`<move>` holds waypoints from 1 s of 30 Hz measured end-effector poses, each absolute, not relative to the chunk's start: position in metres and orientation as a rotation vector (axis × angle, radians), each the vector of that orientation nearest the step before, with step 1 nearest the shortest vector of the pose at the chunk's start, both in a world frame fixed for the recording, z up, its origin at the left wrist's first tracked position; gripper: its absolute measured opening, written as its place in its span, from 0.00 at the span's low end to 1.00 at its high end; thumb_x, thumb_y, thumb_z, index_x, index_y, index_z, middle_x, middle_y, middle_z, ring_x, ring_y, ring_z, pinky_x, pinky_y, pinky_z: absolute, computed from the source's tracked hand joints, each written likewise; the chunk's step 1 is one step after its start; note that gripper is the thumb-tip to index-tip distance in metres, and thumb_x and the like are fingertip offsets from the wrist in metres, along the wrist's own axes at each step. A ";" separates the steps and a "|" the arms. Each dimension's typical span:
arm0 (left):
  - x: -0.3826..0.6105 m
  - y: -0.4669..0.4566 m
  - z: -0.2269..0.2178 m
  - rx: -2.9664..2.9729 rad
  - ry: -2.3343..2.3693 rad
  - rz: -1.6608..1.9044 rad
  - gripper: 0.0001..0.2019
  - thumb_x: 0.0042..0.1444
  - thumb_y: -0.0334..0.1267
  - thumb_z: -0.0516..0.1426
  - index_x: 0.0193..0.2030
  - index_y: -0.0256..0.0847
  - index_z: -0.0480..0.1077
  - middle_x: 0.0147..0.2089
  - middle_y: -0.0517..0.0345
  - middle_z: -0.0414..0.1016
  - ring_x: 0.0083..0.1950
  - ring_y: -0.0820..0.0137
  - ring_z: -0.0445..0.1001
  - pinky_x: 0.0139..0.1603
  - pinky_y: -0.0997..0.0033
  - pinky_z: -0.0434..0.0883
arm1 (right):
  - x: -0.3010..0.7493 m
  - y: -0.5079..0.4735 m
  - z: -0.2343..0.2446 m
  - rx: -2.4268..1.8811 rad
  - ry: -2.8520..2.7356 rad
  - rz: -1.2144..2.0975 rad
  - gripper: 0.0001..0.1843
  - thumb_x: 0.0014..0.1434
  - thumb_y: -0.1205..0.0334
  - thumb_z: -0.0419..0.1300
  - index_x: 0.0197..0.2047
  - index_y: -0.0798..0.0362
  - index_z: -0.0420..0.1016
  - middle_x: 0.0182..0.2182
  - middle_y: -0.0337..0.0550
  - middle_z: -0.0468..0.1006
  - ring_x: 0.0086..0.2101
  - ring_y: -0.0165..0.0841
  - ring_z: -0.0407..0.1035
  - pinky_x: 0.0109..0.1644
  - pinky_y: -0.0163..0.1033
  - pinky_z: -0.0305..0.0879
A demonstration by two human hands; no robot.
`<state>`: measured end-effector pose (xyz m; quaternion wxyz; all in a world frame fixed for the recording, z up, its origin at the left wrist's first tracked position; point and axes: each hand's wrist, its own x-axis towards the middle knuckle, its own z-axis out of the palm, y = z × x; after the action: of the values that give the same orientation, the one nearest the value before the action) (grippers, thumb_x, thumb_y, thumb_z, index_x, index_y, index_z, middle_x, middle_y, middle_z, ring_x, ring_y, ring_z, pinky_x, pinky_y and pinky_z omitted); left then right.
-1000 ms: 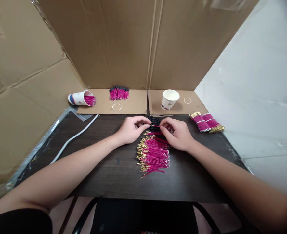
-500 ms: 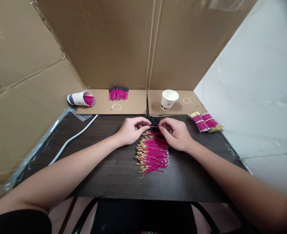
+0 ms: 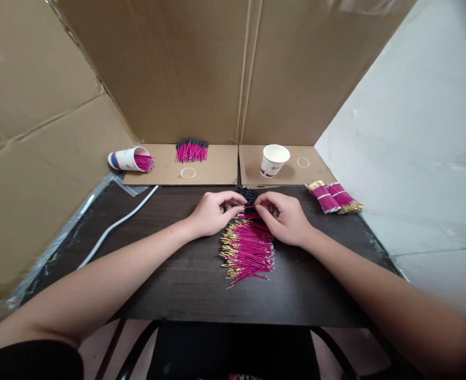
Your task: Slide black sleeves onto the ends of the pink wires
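A thin magenta wire (image 3: 250, 207) spans the small gap between my two hands. My right hand (image 3: 282, 216) is closed in a pinch on it. My left hand (image 3: 217, 212) is also closed, thumb against index finger at the wire's left end; whether it grips that end or a small black piece is hidden. Just behind the fingertips lies a heap of small black sleeves (image 3: 247, 195). In front of them is a spread pile of magenta wires (image 3: 250, 248), with gold terminals to the left and silver tips to the right.
Magenta wires with black ends (image 3: 192, 152) lie on the cardboard at the back, near a white rubber band (image 3: 188, 173). A tipped paper cup (image 3: 126, 159) holds more wires. An upright paper cup (image 3: 274, 161) and banded wire bundles (image 3: 333, 198) are right. A white cable (image 3: 117, 225) runs left.
My right hand has shifted slightly left, closer to my left hand. The metal tip seen earlier beside my left fingertips is no longer plain. My left hand has barely moved.
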<state>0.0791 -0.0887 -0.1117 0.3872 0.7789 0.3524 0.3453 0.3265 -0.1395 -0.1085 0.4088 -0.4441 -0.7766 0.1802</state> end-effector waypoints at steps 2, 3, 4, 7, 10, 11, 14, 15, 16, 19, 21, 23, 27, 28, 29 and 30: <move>0.079 -0.089 -0.112 1.990 0.889 0.884 0.10 0.68 0.40 0.68 0.52 0.40 0.86 0.40 0.53 0.88 0.32 0.72 0.75 0.33 0.70 0.69 | 0.327 -0.139 -0.109 -1.130 -1.955 0.460 0.07 0.75 0.61 0.61 0.45 0.51 0.80 0.32 0.41 0.81 0.29 0.34 0.70 0.36 0.40 0.68; 0.079 -0.089 -0.112 1.994 0.887 0.886 0.10 0.68 0.40 0.68 0.52 0.40 0.86 0.40 0.54 0.88 0.31 0.72 0.75 0.33 0.70 0.69 | 0.327 -0.139 -0.109 -1.134 -1.953 0.463 0.07 0.75 0.61 0.62 0.45 0.51 0.80 0.31 0.41 0.81 0.29 0.34 0.70 0.36 0.40 0.68; 0.079 -0.089 -0.112 1.999 0.885 0.887 0.10 0.68 0.40 0.68 0.51 0.40 0.86 0.40 0.54 0.88 0.31 0.72 0.75 0.33 0.71 0.69 | 0.327 -0.139 -0.109 -1.136 -1.951 0.466 0.07 0.75 0.60 0.62 0.45 0.51 0.81 0.31 0.41 0.81 0.29 0.34 0.70 0.35 0.40 0.68; 0.079 -0.089 -0.112 2.007 0.886 0.894 0.10 0.68 0.40 0.68 0.51 0.39 0.86 0.39 0.55 0.87 0.31 0.73 0.74 0.33 0.71 0.69 | 0.327 -0.139 -0.109 -1.131 -1.948 0.472 0.07 0.75 0.61 0.62 0.44 0.51 0.81 0.31 0.41 0.81 0.28 0.33 0.71 0.35 0.39 0.67; 0.079 -0.089 -0.112 2.009 0.885 0.901 0.10 0.67 0.40 0.68 0.51 0.39 0.86 0.38 0.55 0.87 0.30 0.73 0.73 0.33 0.72 0.69 | 0.327 -0.139 -0.109 -1.125 -1.944 0.479 0.07 0.75 0.61 0.62 0.44 0.51 0.81 0.32 0.42 0.82 0.29 0.33 0.72 0.35 0.39 0.67; 0.079 -0.089 -0.113 2.011 0.884 0.904 0.10 0.67 0.40 0.68 0.51 0.39 0.86 0.37 0.55 0.86 0.30 0.73 0.73 0.33 0.72 0.69 | 0.327 -0.139 -0.109 -1.126 -1.941 0.480 0.07 0.75 0.61 0.62 0.44 0.51 0.81 0.32 0.42 0.82 0.29 0.34 0.72 0.35 0.40 0.67; 0.079 -0.088 -0.113 2.017 0.884 0.910 0.10 0.67 0.40 0.68 0.51 0.40 0.86 0.36 0.56 0.85 0.29 0.73 0.71 0.32 0.72 0.68 | 0.327 -0.139 -0.109 -1.135 -1.938 0.484 0.08 0.75 0.61 0.62 0.44 0.51 0.82 0.32 0.42 0.83 0.29 0.34 0.72 0.35 0.40 0.67; 0.079 -0.089 -0.113 2.018 0.886 0.910 0.10 0.67 0.40 0.68 0.51 0.40 0.86 0.35 0.56 0.85 0.29 0.73 0.70 0.32 0.72 0.68 | 0.327 -0.139 -0.109 -1.138 -1.939 0.484 0.08 0.75 0.61 0.62 0.44 0.51 0.82 0.32 0.42 0.83 0.29 0.34 0.73 0.35 0.40 0.67; 0.079 -0.089 -0.113 2.019 0.889 0.910 0.10 0.67 0.40 0.68 0.51 0.40 0.86 0.35 0.57 0.85 0.29 0.73 0.70 0.32 0.72 0.68 | 0.327 -0.139 -0.109 -1.139 -1.940 0.485 0.08 0.75 0.60 0.62 0.44 0.51 0.82 0.32 0.42 0.83 0.29 0.34 0.73 0.36 0.40 0.67; 0.079 -0.089 -0.113 2.021 0.892 0.916 0.10 0.67 0.40 0.68 0.51 0.39 0.86 0.35 0.56 0.85 0.29 0.73 0.71 0.33 0.72 0.68 | 0.327 -0.139 -0.109 -1.137 -1.941 0.490 0.09 0.76 0.60 0.62 0.44 0.51 0.82 0.32 0.42 0.83 0.30 0.34 0.74 0.36 0.40 0.68; 0.079 -0.089 -0.113 2.019 0.892 0.923 0.09 0.67 0.39 0.68 0.51 0.39 0.86 0.36 0.55 0.86 0.30 0.73 0.71 0.34 0.71 0.69 | 0.327 -0.139 -0.109 -1.137 -1.940 0.494 0.09 0.75 0.60 0.62 0.44 0.51 0.83 0.32 0.42 0.84 0.30 0.34 0.74 0.36 0.40 0.68; 0.079 -0.089 -0.113 2.013 0.888 0.926 0.09 0.67 0.39 0.68 0.51 0.40 0.86 0.38 0.55 0.87 0.30 0.73 0.72 0.34 0.71 0.70 | 0.326 -0.139 -0.109 -1.148 -1.938 0.502 0.09 0.75 0.59 0.62 0.44 0.51 0.83 0.32 0.43 0.83 0.29 0.34 0.73 0.36 0.41 0.69; 0.079 -0.089 -0.114 2.009 0.882 0.924 0.09 0.68 0.40 0.68 0.51 0.40 0.86 0.39 0.54 0.88 0.31 0.72 0.75 0.35 0.71 0.71 | 0.326 -0.139 -0.108 -1.157 -1.930 0.517 0.08 0.74 0.59 0.63 0.44 0.51 0.82 0.32 0.43 0.83 0.27 0.34 0.71 0.35 0.41 0.68; 0.079 -0.089 -0.114 2.008 0.882 0.923 0.09 0.68 0.40 0.68 0.51 0.40 0.86 0.39 0.54 0.88 0.32 0.72 0.76 0.35 0.71 0.71 | 0.325 -0.139 -0.108 -1.150 -1.929 0.515 0.08 0.74 0.60 0.63 0.44 0.51 0.82 0.31 0.43 0.83 0.27 0.33 0.71 0.34 0.40 0.68; 0.079 -0.089 -0.114 2.006 0.881 0.923 0.09 0.68 0.40 0.68 0.51 0.40 0.86 0.40 0.54 0.88 0.32 0.71 0.77 0.35 0.71 0.72 | 0.325 -0.139 -0.108 -1.141 -1.929 0.512 0.07 0.74 0.60 0.63 0.44 0.51 0.82 0.31 0.42 0.82 0.27 0.33 0.71 0.34 0.40 0.68; 0.079 -0.089 -0.114 2.003 0.878 0.924 0.09 0.68 0.40 0.68 0.51 0.40 0.86 0.40 0.54 0.88 0.33 0.71 0.78 0.35 0.70 0.72 | 0.325 -0.139 -0.108 -1.132 -1.929 0.510 0.06 0.73 0.61 0.63 0.44 0.51 0.82 0.31 0.42 0.82 0.27 0.33 0.71 0.33 0.40 0.67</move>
<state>0.0793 -0.0895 -0.1137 0.3745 0.7822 0.3431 0.3608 0.3255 -0.1395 -0.1082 0.4111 -0.4498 -0.7666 0.2025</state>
